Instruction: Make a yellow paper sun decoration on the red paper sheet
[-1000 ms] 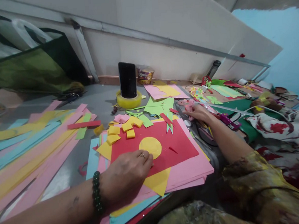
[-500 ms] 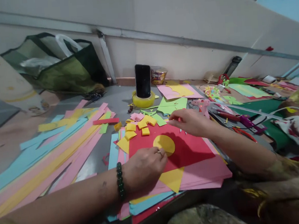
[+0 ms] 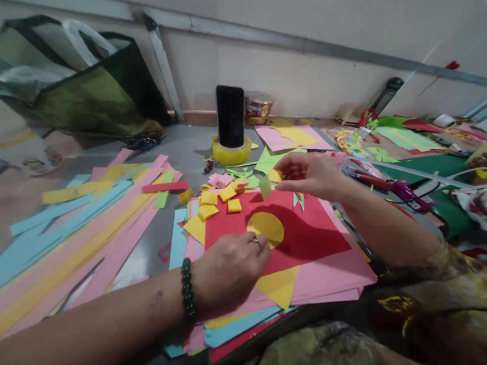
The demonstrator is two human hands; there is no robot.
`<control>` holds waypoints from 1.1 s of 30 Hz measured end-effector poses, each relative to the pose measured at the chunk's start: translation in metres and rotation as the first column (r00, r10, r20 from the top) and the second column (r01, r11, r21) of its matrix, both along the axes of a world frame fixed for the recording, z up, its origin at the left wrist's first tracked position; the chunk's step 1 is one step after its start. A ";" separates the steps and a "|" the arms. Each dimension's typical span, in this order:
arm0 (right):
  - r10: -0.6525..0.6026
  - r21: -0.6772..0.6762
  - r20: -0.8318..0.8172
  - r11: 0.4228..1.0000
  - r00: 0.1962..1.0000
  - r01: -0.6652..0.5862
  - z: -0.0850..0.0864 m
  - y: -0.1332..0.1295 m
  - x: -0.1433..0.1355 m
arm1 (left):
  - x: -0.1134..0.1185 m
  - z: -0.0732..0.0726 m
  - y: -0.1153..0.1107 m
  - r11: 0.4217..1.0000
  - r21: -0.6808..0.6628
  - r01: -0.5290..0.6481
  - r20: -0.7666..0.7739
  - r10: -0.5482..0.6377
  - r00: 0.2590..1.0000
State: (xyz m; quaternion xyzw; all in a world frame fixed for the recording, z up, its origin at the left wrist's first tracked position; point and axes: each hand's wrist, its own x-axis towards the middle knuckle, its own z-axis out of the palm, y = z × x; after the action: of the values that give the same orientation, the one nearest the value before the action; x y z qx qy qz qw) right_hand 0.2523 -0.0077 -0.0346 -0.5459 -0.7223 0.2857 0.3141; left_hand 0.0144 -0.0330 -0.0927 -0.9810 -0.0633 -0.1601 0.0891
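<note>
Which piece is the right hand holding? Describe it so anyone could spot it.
Start at the red paper sheet topping the stack at centre. Above its far edge, the right hand pinches a small green paper scrap in the air. The yellow paper squares nearby lie flat; this piece is green and lifted.

The left hand (image 3: 228,267) wears a thin ring on one finger and a bracelet of dark green beads (image 3: 187,290) at the wrist. The right arm has a yellow-green patterned sleeve (image 3: 454,284).

phone (image 3: 231,115) upright behind, paper scraps (image 3: 219,196) between
</note>
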 end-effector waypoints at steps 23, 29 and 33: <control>-0.010 0.040 -0.335 0.999 0.942 0.025 -0.017 -0.002 0.026 | 0.003 0.070 0.030 0.871 -0.291 -0.396 -0.125 0.376 0.918; 0.022 0.043 -0.453 0.999 0.891 -0.002 -0.016 -0.002 0.020 | 0.046 0.061 0.072 0.700 -0.596 -0.394 -0.136 0.396 0.908; 0.054 0.056 -0.552 0.998 0.832 -0.027 -0.017 0.001 0.013 | 0.081 0.051 0.101 0.266 -0.945 -0.191 -0.135 0.215 0.967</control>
State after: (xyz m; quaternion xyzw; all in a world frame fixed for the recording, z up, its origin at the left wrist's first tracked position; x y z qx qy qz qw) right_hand 0.2655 -0.0069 -0.0519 -0.4173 -0.6183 0.4211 0.5160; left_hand 0.0954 0.0675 -0.0414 -0.8235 -0.2711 -0.0885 -0.4905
